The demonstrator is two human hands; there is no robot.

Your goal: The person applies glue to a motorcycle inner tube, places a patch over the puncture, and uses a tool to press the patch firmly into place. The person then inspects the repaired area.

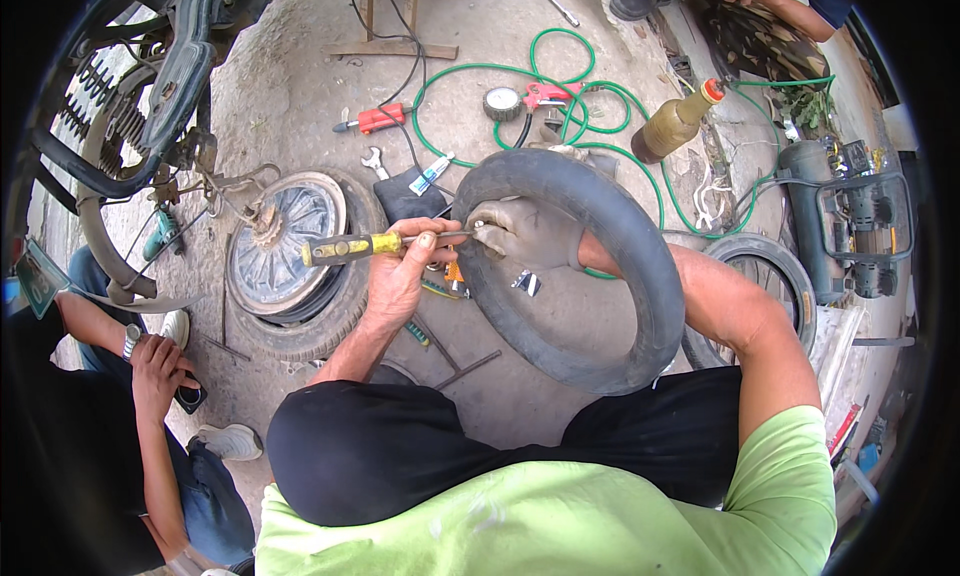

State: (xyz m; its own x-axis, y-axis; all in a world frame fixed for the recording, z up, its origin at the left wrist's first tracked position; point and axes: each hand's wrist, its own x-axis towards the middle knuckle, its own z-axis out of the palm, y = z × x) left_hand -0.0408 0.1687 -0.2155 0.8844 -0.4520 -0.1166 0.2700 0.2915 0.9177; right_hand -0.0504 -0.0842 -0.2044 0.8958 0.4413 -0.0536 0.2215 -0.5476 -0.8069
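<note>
In the left hand (395, 266) I grip a yellow-handled screwdriver (350, 249), tip at the gloved right hand (525, 234), which appears closed on the inner tube (642, 266) before the right thigh (665, 436). The inner tube is off the wheel (272, 268); I judge work on it unfinished.

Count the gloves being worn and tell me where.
1: a grey glove on the right hand, seen inside the black rubber ring. The left hand, gripping the yellow-handled screwdriver, is bare. Others could be hidden from view.
</note>
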